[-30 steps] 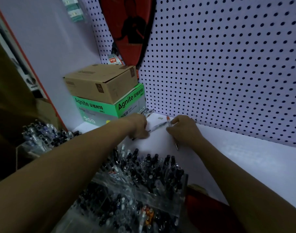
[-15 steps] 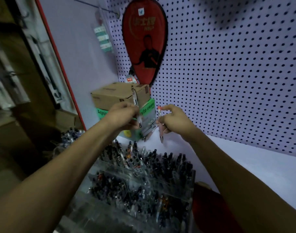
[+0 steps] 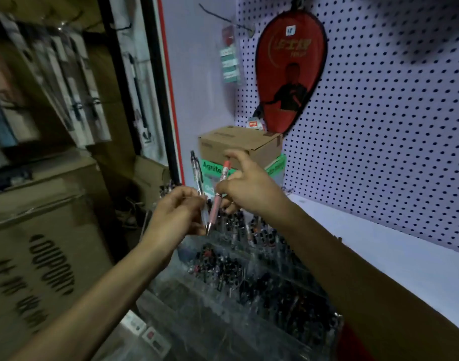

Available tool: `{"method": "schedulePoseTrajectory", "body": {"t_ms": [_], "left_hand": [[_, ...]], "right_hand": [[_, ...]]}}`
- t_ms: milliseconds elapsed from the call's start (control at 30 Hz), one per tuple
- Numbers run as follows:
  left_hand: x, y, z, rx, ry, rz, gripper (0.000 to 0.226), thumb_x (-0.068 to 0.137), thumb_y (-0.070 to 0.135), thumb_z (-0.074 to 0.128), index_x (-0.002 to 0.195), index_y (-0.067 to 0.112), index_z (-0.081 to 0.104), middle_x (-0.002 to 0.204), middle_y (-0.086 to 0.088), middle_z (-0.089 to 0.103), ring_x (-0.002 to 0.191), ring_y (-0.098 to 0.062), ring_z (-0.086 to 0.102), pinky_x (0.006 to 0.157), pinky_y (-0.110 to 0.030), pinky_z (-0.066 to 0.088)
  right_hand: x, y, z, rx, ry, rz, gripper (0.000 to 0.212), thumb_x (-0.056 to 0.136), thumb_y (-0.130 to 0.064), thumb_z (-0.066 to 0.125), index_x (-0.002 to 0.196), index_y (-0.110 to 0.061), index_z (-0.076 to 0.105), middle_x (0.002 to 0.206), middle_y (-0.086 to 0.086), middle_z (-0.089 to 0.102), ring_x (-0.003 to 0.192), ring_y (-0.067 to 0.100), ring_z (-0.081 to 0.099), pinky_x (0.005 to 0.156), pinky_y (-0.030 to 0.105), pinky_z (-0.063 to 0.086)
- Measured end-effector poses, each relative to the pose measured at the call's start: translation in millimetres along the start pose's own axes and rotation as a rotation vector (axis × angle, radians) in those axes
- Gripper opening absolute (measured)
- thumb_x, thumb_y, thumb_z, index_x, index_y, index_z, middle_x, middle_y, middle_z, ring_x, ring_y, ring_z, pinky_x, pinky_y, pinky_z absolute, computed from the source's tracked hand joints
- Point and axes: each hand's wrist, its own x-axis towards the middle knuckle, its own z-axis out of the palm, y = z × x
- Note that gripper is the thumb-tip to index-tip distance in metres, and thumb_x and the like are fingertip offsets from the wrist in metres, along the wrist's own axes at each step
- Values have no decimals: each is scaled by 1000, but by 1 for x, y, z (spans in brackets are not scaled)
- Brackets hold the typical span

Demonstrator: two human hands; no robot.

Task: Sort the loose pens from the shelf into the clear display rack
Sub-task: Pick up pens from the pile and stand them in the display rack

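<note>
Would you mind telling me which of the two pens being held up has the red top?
The pink-barrelled pen pinched in the right hand has the red top; the clear pen held by the left hand has a dark top.

Pink pen (image 3: 218, 196), red-capped. Clear pen (image 3: 199, 186), black clip. Rack (image 3: 249, 287) transparent, crammed with mostly black pens. Pegboard (image 3: 392, 113) pale lilac, dark dots. Red racket cover (image 3: 291, 74), black figure. Green box (image 3: 210, 173) under brown box (image 3: 238, 142).

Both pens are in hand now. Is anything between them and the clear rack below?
Nothing visible blocks the drop. The left hand holds the clear pen, the right hand the pink pen, tips down above the display rack, whose slots already hold many pens.
</note>
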Motion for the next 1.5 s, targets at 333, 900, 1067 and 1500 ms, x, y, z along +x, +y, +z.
{"method": "schedulePoseTrajectory", "body": {"t_ms": [333, 900, 1067, 1500], "left_hand": [[-2, -80, -56, 272, 117, -96, 20, 84, 9, 62, 93, 13, 45, 71, -13, 57, 79, -34, 66, 76, -52, 57], [20, -115, -60, 678, -81, 64, 10, 85, 5, 61, 83, 15, 64, 74, 4, 66, 72, -15, 64, 65, -21, 49], [17, -116, -62, 756, -157, 48, 16, 85, 1, 58, 79, 13, 67, 78, 2, 69, 69, -6, 62, 63, -12, 43], [6, -126, -74, 861, -285, 37, 18, 91, 11, 62, 103, 17, 74, 98, 1, 74, 71, -4, 65, 73, -22, 48]], "right_hand": [[12, 34, 78, -500, 120, -379, 33, 89, -14, 59, 116, -20, 41, 68, 10, 59, 64, 28, 58, 56, 45, 51], [28, 42, 91, -841, -13, -394, 13, 91, -17, 59, 84, -7, 64, 77, 11, 59, 72, 28, 58, 60, 28, 38], [26, 40, 95, -897, -107, -331, 16, 88, -8, 63, 74, -4, 57, 70, 10, 53, 67, 27, 57, 60, 32, 47], [1, 58, 115, -1175, -354, -228, 31, 93, -3, 50, 67, -10, 35, 65, 3, 31, 61, 23, 40, 65, 34, 38]]}}
